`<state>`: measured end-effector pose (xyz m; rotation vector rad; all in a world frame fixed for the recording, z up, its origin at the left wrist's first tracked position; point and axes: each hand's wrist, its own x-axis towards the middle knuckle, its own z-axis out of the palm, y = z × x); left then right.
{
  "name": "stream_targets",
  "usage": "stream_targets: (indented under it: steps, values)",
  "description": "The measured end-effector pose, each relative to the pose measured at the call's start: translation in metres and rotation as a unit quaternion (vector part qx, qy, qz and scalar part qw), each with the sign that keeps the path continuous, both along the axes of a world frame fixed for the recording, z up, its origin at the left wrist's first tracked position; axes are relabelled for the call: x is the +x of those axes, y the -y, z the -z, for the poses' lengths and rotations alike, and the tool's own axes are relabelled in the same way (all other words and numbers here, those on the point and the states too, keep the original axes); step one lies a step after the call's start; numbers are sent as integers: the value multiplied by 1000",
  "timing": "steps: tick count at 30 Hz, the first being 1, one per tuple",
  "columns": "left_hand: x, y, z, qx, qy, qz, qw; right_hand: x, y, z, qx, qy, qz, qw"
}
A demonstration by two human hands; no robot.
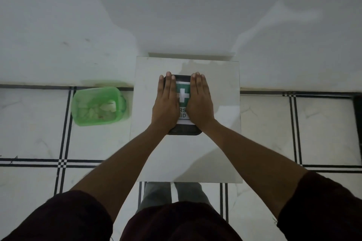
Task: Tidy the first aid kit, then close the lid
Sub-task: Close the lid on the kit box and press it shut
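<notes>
The first aid kit (pixel 183 96) is a small black box lying on the white table (pixel 219 123), its lid down and facing up. The lid bears a green label with a white cross and partly hidden lettering. My left hand (pixel 166 101) lies flat on the left half of the lid, fingers straight and together. My right hand (pixel 198 101) lies flat on the right half in the same way. Both palms press on the lid; the box's contents are hidden.
A green plastic bin (pixel 98 105) holding crumpled scraps stands on the tiled floor left of the table. A white wall rises behind the table. My legs (pixel 172 191) show below the table's near edge.
</notes>
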<state>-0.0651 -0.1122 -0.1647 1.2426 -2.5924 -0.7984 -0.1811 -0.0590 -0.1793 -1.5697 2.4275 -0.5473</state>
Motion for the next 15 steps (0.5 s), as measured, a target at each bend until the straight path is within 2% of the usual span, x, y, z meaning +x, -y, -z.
stream_targets:
  steps: [9,15]
  values:
    - [3,7,11,55,-73,-24,996,-7,1,-8,21,61,-32,997]
    - [19,-5,-2,42,-60,-45,996,1,-32,-18,29,81,-9,996]
